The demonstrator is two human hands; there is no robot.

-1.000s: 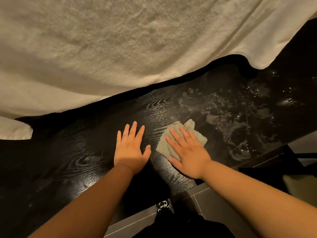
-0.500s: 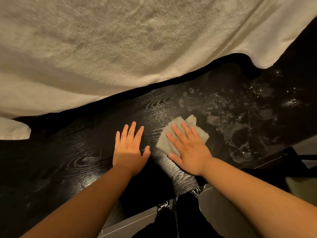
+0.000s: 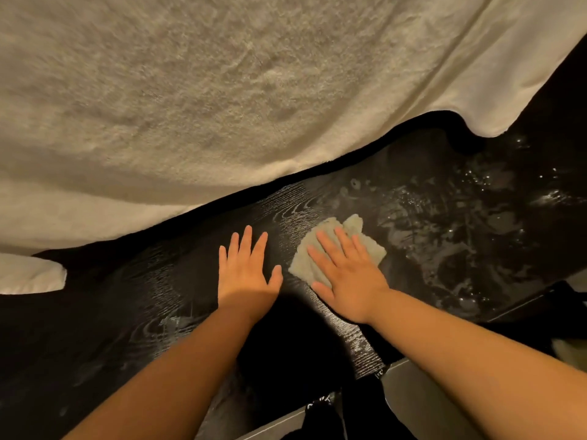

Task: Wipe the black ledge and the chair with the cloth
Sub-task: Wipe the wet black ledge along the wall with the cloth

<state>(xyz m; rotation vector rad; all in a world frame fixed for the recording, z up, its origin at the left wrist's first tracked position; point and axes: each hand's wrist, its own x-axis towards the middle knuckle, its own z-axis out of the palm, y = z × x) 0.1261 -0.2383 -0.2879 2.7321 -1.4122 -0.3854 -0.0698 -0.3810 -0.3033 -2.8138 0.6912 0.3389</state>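
The black wood-grain ledge (image 3: 178, 290) runs across the head view from lower left to upper right. A folded grey-green cloth (image 3: 355, 227) lies flat on it near the middle. My right hand (image 3: 346, 274) presses on the cloth with straight, spread fingers. My left hand (image 3: 246, 274) rests flat on the bare ledge just left of the cloth, fingers straight. Wet streaks and droplets (image 3: 460, 223) cover the ledge to the right of the cloth. A dark chair part (image 3: 540, 300) shows at the right edge, below the ledge.
A large cream towel (image 3: 222, 100) hangs over the far side of the ledge and fills the upper view; a fold of it (image 3: 28, 274) lies at the left. Grey tiled floor (image 3: 409, 398) and my dark-clothed legs (image 3: 330, 417) show below the ledge's near edge.
My right hand and the cloth have slid a little up and to the right along the ledge. My left hand has stayed flat in about the same place.
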